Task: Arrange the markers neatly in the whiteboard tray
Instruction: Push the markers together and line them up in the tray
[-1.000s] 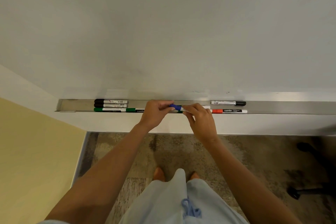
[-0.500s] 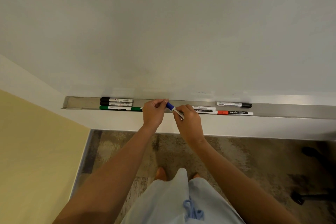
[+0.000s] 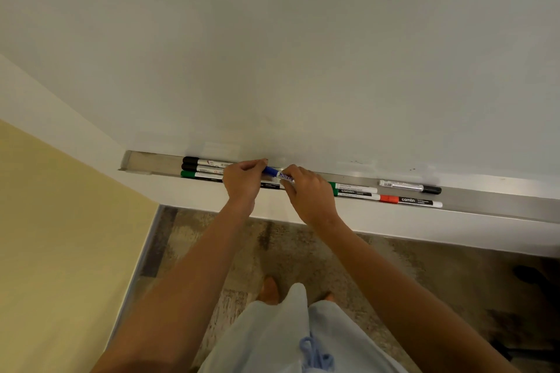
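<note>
A blue-capped marker [image 3: 276,173] is held between both hands just above the metal whiteboard tray [image 3: 500,203]. My left hand [image 3: 242,183] pinches its blue cap end; my right hand [image 3: 309,194] grips its white barrel. At the tray's left end lie two black-capped markers [image 3: 200,163] and a green-capped marker [image 3: 200,175], side by side. To the right of my hands lie two green-capped markers [image 3: 354,190], a red-capped marker [image 3: 409,200] and, behind it, a black-capped marker [image 3: 410,186]. Another marker [image 3: 271,185] shows partly between my hands.
The white board [image 3: 303,54] rises behind the tray. A yellow wall [image 3: 60,251] stands on the left. Below are a mottled floor [image 3: 303,251], my feet and a dark chair base [image 3: 533,275] at the right.
Both hands have shifted left along the tray with the blue marker. It was tilted half a second ago and now lies closer to level, near the tray's back.
</note>
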A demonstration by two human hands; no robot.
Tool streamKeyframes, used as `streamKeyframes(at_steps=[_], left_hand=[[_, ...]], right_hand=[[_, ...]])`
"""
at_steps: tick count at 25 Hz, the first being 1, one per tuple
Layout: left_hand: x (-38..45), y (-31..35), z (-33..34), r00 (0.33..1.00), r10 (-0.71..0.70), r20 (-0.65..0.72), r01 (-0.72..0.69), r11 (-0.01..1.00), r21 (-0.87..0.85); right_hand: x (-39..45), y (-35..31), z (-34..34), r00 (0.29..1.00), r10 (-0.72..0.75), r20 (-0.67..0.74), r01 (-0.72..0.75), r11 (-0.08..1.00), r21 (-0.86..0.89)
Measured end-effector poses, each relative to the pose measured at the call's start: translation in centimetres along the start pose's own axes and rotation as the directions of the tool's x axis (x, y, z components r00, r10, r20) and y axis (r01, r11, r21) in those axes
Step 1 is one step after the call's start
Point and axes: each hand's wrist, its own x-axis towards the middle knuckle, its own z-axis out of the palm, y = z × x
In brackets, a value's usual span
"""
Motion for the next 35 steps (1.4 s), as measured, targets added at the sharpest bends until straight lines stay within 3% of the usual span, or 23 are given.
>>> streamKeyframes(at_steps=[3, 5, 8, 11, 26, 31, 35], left_hand=[[0.9, -0.6, -2.1, 0.98, 0.125, -0.156, -0.097, 0.979, 0.18], [1.2, -1.5, -3.9, 0.945, 0.265, -0.19, -0.204, 0.935, 0.289], [1.8, -3.3, -6.1, 0.9, 0.42, -0.113, -0.323, 0.819, 0.475], [2.3, -4.6, -7.2, 0.888, 0.46, -0.026, -0.358, 0.725, 0.588], [2.2, -6.2, -8.1, 0.897, 0.432, 0.096, -0.374, 0.623, 0.688], [1.7, -6.1, -7.2, 0.873, 0.465, 0.151, -0.436, 0.601, 0.67], [0.8, -5.9, -5.3, 0.836, 0.494, 0.24, -0.519, 0.569, 0.638]], right_hand=[[1.4, -0.1, 1.3, 1.0, -0.027, 0.009, 0.028, 0.999, -0.033], [2.1, -0.3, 2.5, 0.998, -0.037, 0.053, 0.039, 0.999, -0.025], [2.7, -0.8, 4.3, 0.99, -0.052, 0.128, 0.06, 0.997, -0.056], [3.5, -1.4, 5.4, 0.987, -0.059, 0.148, 0.069, 0.996, -0.059], [3.6, -2.2, 6.2, 0.983, -0.057, 0.173, 0.076, 0.992, -0.105], [1.7, -0.8, 4.2, 0.999, -0.013, 0.045, 0.013, 1.0, 0.01], [-0.9, 2.7, 2.0, 0.997, 0.041, -0.058, -0.041, 0.999, -0.001]])
